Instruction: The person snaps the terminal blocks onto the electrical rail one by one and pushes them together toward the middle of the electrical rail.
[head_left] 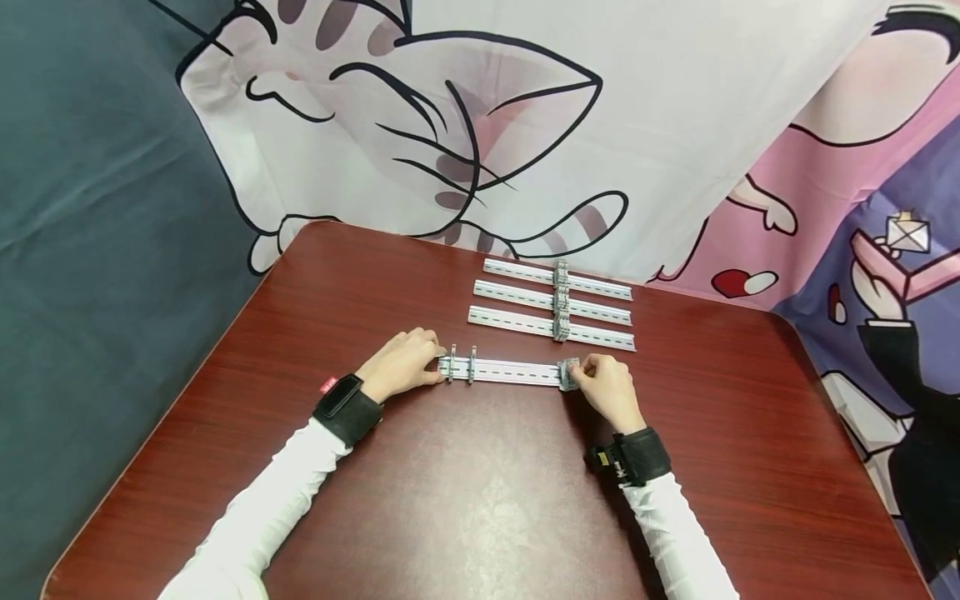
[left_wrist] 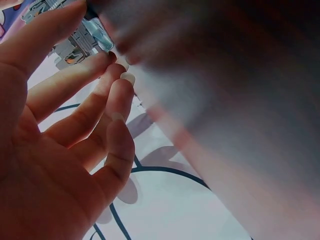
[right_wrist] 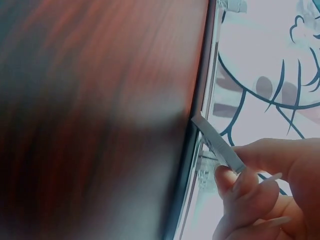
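A slotted metal DIN rail point(head_left: 517, 372) lies across the table between both hands. My left hand point(head_left: 405, 364) holds its left end between thumb and fingers; in the left wrist view, the hand point(left_wrist: 65, 135) partly hides that end. Two thin upright grey pieces point(head_left: 472, 365) stand on the rail near this hand, slightly apart. Towards the right end, grey terminal blocks point(head_left: 566, 375) sit on the rail. There my right hand point(head_left: 609, 387) pinches a thin grey terminal block point(right_wrist: 220, 146) by one end; in the right wrist view it tilts against the rail. Whether it is seated cannot be seen.
Three more DIN rails point(head_left: 517, 321) lie parallel behind the work, each with grey blocks point(head_left: 561, 300) near its middle. The brown table point(head_left: 465, 492) extends towards me. A printed cloth point(head_left: 675, 100) hangs behind the far edge.
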